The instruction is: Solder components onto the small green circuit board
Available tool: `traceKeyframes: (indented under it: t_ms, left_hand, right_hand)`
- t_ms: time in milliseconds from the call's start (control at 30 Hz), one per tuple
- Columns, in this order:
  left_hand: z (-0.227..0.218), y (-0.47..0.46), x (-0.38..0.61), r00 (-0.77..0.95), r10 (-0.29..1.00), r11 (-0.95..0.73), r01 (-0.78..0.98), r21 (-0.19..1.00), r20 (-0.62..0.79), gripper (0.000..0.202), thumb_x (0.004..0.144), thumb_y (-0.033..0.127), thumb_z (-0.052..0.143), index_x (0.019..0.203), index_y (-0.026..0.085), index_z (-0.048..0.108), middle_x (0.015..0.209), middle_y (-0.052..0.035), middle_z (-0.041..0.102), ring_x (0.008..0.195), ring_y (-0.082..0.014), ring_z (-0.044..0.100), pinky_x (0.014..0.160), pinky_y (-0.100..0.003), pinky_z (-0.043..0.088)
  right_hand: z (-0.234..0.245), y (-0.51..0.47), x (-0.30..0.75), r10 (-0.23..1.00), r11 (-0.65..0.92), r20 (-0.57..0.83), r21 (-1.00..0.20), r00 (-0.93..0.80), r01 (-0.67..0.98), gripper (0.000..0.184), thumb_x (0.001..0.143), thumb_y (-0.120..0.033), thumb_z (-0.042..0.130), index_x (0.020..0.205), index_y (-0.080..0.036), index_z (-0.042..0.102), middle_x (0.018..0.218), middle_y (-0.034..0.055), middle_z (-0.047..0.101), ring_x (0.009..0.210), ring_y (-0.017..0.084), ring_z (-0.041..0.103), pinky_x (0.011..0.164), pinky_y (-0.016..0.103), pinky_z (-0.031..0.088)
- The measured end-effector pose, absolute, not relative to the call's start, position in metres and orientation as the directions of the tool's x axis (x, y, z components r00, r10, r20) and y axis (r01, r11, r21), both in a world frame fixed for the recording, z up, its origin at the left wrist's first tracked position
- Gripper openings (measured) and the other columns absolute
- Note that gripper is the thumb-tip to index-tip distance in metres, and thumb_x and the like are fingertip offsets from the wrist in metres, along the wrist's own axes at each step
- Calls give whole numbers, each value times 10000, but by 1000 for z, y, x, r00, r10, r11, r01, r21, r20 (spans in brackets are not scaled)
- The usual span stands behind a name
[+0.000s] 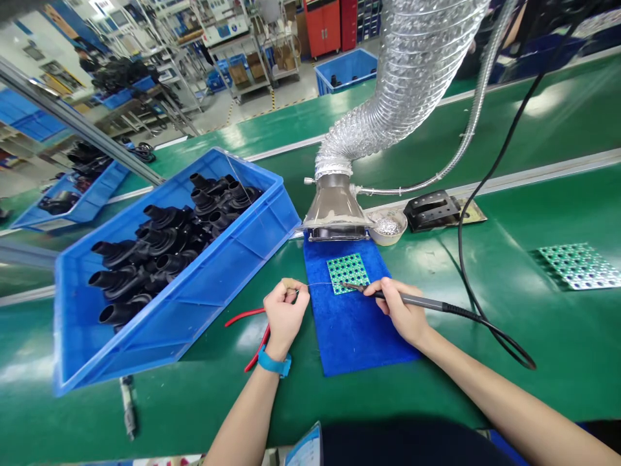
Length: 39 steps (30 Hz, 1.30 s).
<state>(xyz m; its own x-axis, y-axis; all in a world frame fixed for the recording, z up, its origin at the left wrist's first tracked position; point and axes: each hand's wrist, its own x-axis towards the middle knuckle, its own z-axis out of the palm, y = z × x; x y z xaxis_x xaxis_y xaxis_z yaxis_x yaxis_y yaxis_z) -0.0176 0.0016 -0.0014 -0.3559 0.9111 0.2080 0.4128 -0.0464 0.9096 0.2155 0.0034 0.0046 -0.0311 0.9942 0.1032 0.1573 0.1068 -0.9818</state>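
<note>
A green circuit board panel with rows of round dark spots lies on a blue cloth. My right hand is closed around a soldering iron, its tip at the lower middle of the panel. Pinched in my left hand is a thin solder wire that reaches right to the panel near the iron's tip. Red-handled pliers lie on the bench, partly hidden behind my left hand. A blue band circles my left wrist.
A fume extraction hood on a silver duct hangs just beyond the panel. Left stands a blue crate of black plastic parts. A bowl and a black iron stand sit behind. More green panels lie right. The iron's cable loops nearby.
</note>
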Motion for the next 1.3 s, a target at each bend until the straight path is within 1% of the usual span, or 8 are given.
traceKeyframes:
  t_ms: [200, 300, 433, 567, 800, 933, 1067, 1300]
  left_hand:
    - [0, 1, -15, -298, 917, -83, 505, 859, 264, 158, 774, 242, 638, 637, 172, 600, 538, 83, 280, 516, -77, 277, 552, -234, 265]
    - [-1, 0, -16, -285, 912, -106, 533, 839, 296, 152, 780, 228, 640, 643, 174, 604, 540, 84, 274, 512, -77, 279, 551, -236, 267]
    - [-1, -3, -14, -287, 890, -156, 538, 828, 354, 144, 794, 224, 645, 661, 178, 613, 542, 84, 289, 503, -77, 289, 538, -236, 273]
    - [1, -4, -9, -236, 885, -206, 574, 792, 402, 157, 812, 219, 648, 662, 181, 622, 535, 88, 274, 492, -76, 305, 540, -235, 290]
    - [4, -3, -2, -185, 880, -240, 622, 745, 438, 166, 823, 212, 641, 660, 184, 629, 525, 88, 286, 483, -78, 328, 534, -230, 311]
    - [2, -1, 0, -161, 877, -259, 634, 728, 452, 167, 828, 206, 643, 663, 185, 630, 524, 89, 293, 480, -79, 338, 535, -226, 328]
    - [2, -1, 1, -137, 868, -282, 654, 702, 477, 165, 830, 194, 649, 665, 187, 630, 524, 89, 295, 485, -80, 348, 542, -226, 333]
    - [4, -2, 3, -134, 856, -303, 651, 696, 499, 187, 842, 185, 645, 658, 192, 615, 531, 88, 282, 487, -81, 346, 539, -227, 335]
  right_hand:
    - [7, 3, 213, 996, 87, 79, -982, -53, 170, 644, 972, -668, 412, 719, -171, 734, 426, -33, 450, 389, 100, 431, 452, 243, 371]
    - [7, 3, 215, 992, 124, 119, -977, -37, 176, 628, 984, -637, 413, 715, -173, 739, 425, -30, 465, 387, 100, 444, 453, 247, 367]
    - [6, 3, 221, 979, 190, 200, -965, 39, 183, 585, 1004, -565, 424, 698, -177, 737, 430, -29, 485, 382, 96, 442, 444, 252, 340]
    - [8, 4, 224, 967, 226, 242, -959, 81, 169, 562, 1000, -528, 445, 658, -178, 720, 439, -26, 491, 380, 94, 424, 430, 260, 320]
    - [5, 6, 222, 981, 181, 189, -971, 42, 154, 542, 996, -494, 448, 655, -174, 720, 484, -12, 543, 397, 90, 433, 424, 253, 313]
    - [3, 7, 220, 986, 163, 165, -979, 9, 123, 537, 995, -503, 453, 671, -172, 724, 447, -29, 478, 387, 86, 405, 420, 249, 292]
    - [4, 7, 219, 990, 143, 143, -983, -14, 111, 543, 991, -516, 453, 669, -172, 721, 445, -30, 467, 386, 87, 396, 418, 250, 286]
    - [7, 6, 226, 980, 163, 175, -978, 90, 128, 506, 981, -457, 463, 647, -173, 715, 545, 4, 601, 417, 88, 438, 437, 251, 318]
